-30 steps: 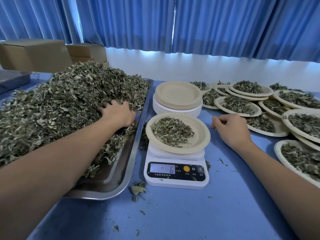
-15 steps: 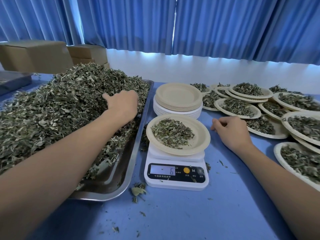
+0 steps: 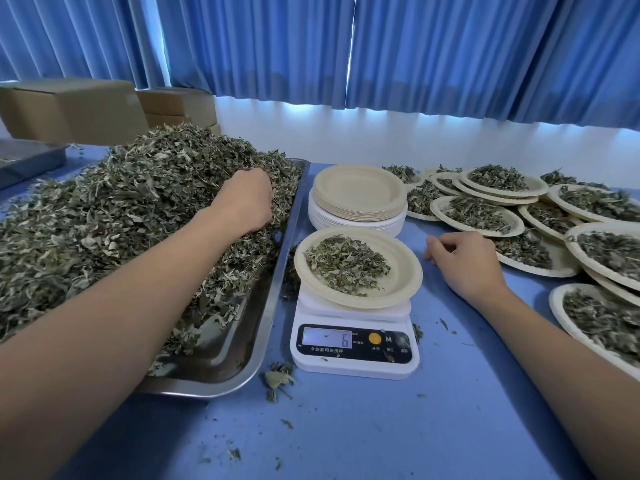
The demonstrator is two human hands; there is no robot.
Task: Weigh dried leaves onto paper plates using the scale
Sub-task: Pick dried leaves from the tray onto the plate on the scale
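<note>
Your worktop (image 3: 346, 438) is smooth blue, flecked with leaf crumbs, under pleated blue curtains (image 3: 450, 57) and a white wall; cardboard boxes (image 3: 69, 109) sit far left. The dried leaves (image 3: 121, 209) are heaped, flaky and grey-green, on a steel tray (image 3: 273, 306) at left. Your left hand (image 3: 246, 199) is sunk in the heap's right slope, fingers curled under and hidden, so you cannot tell if they hold any. Your right hand (image 3: 464, 261) rests on the worktop, fingers (image 3: 438, 242) loosely bent and holding nothing, just right of the round paper plate (image 3: 401, 271) of leaves on the white scale (image 3: 353, 358), which reads 6. Empty plates (image 3: 356, 192) are stacked just beyond; filled plates (image 3: 478, 213) overlap at right.
</note>
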